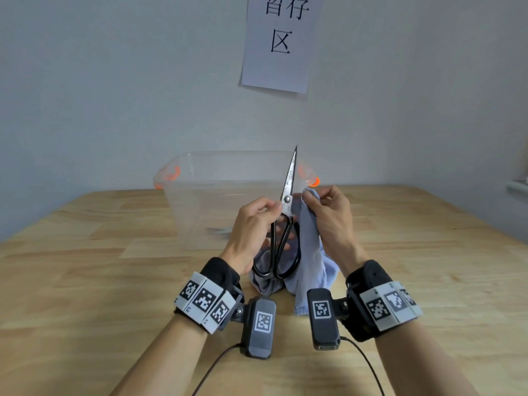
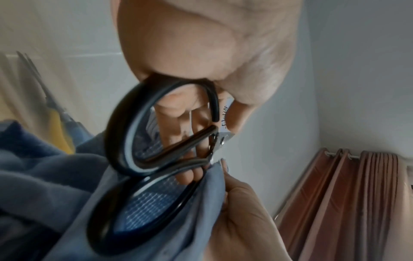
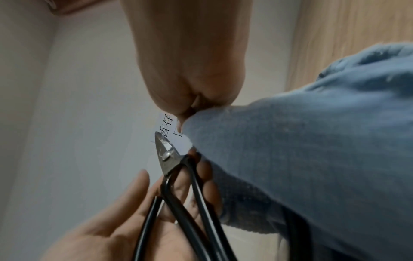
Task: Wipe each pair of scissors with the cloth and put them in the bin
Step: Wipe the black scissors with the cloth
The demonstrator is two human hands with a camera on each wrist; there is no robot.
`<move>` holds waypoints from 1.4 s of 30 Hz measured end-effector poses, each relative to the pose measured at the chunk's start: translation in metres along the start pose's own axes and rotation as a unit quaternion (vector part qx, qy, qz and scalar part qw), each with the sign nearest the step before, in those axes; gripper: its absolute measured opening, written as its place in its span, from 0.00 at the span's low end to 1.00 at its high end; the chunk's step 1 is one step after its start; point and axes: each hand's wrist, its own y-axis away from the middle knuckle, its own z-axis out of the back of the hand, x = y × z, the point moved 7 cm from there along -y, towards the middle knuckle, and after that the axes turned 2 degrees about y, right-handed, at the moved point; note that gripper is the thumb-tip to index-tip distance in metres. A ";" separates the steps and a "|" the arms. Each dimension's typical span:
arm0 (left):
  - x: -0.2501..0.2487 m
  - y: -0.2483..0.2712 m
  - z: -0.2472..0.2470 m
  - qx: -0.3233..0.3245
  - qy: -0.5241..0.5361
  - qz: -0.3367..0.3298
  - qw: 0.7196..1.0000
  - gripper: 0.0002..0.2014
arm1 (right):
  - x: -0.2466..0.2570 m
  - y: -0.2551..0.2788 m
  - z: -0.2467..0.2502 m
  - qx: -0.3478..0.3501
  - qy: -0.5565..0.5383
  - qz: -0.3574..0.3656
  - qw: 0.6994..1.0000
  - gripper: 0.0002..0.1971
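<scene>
The left hand (image 1: 251,227) pinches the scissors (image 1: 287,207) near the pivot, blades up, above the worktop (image 1: 114,281). The right hand (image 1: 331,221) pinches the cloth (image 1: 310,252) beside the blade, so wiping looks underway. The bin (image 1: 200,195) behind appears nearly empty; binning remains.

Black-handled, silver-bladed scissors (image 1: 287,212) — pale blue cloth (image 1: 310,252) — clear bin (image 1: 211,195), orange handles.
</scene>
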 end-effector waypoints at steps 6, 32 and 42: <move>-0.007 0.011 0.007 0.004 -0.042 -0.009 0.999 0.08 | -0.009 0.007 0.008 0.061 0.284 -0.023 0.957 0.13; -0.026 0.091 -0.011 0.050 -0.114 0.062 0.990 0.07 | 0.033 0.092 -0.004 0.091 -0.049 -0.149 0.983 0.12; -0.020 0.082 -0.014 0.088 -0.170 0.100 0.976 0.06 | 0.026 0.090 -0.003 0.137 -0.009 -0.174 0.975 0.15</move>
